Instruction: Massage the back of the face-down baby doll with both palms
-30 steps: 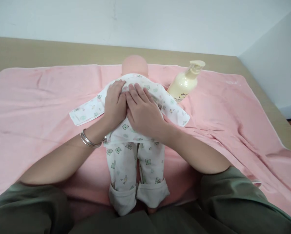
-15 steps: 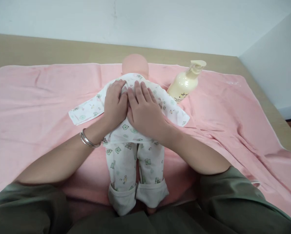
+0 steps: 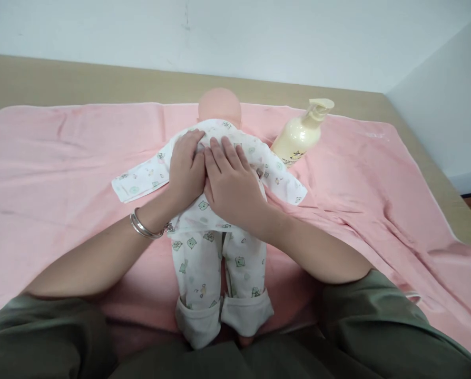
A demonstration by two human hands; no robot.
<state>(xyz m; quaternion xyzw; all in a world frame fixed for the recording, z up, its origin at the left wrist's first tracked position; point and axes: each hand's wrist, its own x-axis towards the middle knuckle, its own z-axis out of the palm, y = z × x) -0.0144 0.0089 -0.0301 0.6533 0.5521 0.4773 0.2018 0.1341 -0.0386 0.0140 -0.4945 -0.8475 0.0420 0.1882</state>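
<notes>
Widely, pink towel (image 3: pixel 54 173) flanks the doll (image 3: pixel 204 220) beneath both hands (image 3: pixel 235 187).

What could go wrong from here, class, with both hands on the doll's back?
The bottle is close to a sleeve; the right hand, swinging outward, might knock it.
The bracelet on the left wrist sits by the shirt's hem and could snag it.
The towel is wrinkled beside the doll, so it might shift under pressure.
</notes>
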